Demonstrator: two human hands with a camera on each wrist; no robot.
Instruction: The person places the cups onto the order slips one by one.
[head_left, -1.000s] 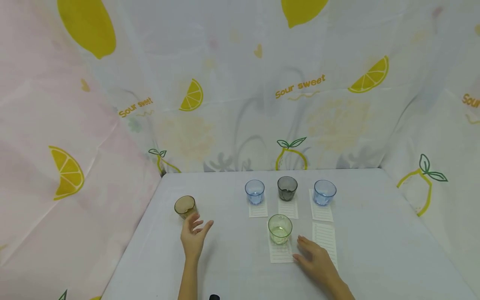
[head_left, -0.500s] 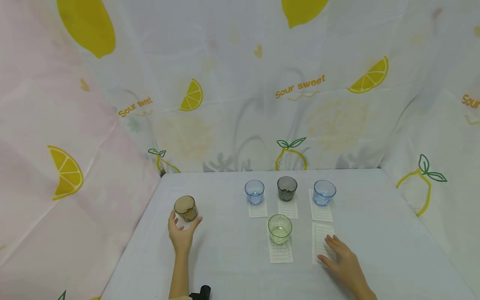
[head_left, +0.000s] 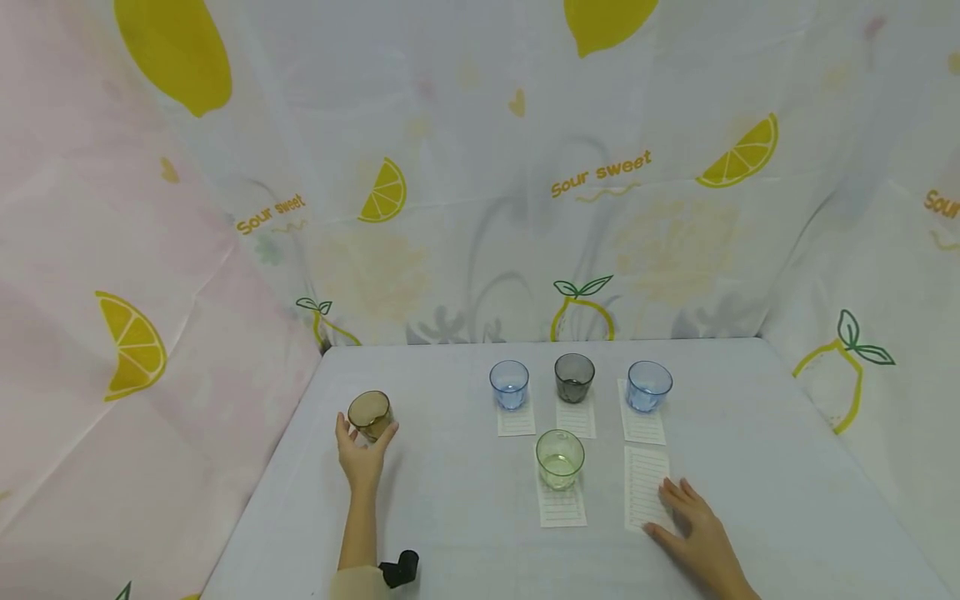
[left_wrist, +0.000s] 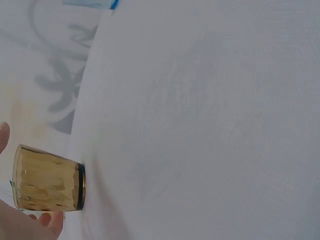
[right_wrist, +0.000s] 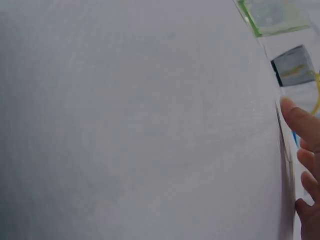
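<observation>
An amber drinking glass [head_left: 371, 407] stands upright at the table's left side. My left hand [head_left: 362, 460] reaches around its near side, fingers at the left and thumb at the right. In the left wrist view the fingers lie close along one side of the amber glass [left_wrist: 47, 179], while the thumb shows a gap from it. My right hand [head_left: 699, 533] lies low at the right edge of a lined white card [head_left: 643, 483], fingers spread and holding nothing. Whether its fingertips touch the card, I cannot tell.
Two blue glasses [head_left: 509, 386] [head_left: 649, 386] and a grey glass [head_left: 574, 379] stand on cards in the back row. A green glass [head_left: 559, 460] stands on a card nearer me. Lemon-printed cloth [head_left: 465, 250] hangs behind the white table [head_left: 465, 517].
My left hand has moved left and come around the amber glass, its thumb closing in. My right hand has shifted right, away from the green glass to the card's edge. The glasses have stayed put.
</observation>
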